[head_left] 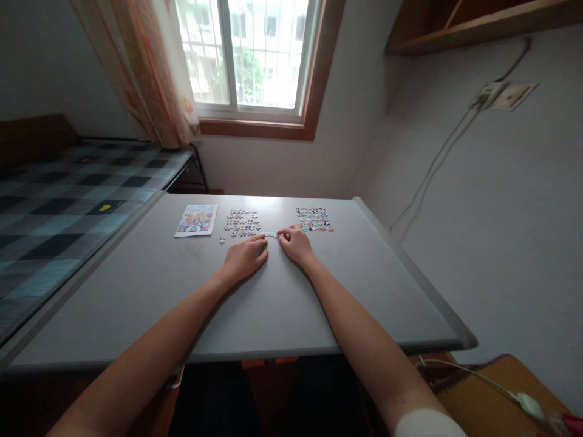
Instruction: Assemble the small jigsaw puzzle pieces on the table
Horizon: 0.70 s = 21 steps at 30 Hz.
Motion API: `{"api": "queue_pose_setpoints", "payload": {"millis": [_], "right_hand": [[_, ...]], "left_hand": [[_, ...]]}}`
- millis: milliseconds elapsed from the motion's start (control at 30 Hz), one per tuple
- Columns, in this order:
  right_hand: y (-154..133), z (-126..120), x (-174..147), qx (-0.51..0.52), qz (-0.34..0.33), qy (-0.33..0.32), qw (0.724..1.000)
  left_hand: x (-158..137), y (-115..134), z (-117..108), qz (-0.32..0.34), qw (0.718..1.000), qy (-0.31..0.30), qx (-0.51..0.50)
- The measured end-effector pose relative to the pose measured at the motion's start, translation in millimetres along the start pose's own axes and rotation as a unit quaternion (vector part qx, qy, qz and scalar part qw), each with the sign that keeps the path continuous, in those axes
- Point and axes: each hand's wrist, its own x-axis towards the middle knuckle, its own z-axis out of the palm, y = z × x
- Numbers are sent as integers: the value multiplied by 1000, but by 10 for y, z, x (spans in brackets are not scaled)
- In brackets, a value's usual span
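A short strip of joined jigsaw puzzle pieces (pixel 271 235) lies on the table between my hands. My left hand (pixel 245 258) rests palm down, its fingers lying on the table with the fingertips at the strip's left end. At the right end, my right hand (pixel 295 243) has thumb and fingers closed together on a puzzle piece, mostly hidden by the fingertips. Beyond my left hand lie loose puzzle pieces (pixel 243 223) in rough rows, with a single piece (pixel 221 241) apart from them. Past my right hand is a denser block of pieces (pixel 313 219).
A colourful picture sheet (pixel 197 220) lies on the table (pixel 273 309) at the left. A bed with a checked cover (pixel 91 188) stands along the left side. A wall socket with a cable (pixel 494 94) is at the right, and a white adapter (pixel 529 405) lies low right.
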Motion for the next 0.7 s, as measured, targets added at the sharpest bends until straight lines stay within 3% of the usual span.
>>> {"api": "queue_pose_setpoints", "payload": {"millis": [700], "right_hand": [[10, 9, 7, 0, 5, -6, 1000]], "left_hand": [[1, 7, -19, -1, 1000, -3, -8]]}}
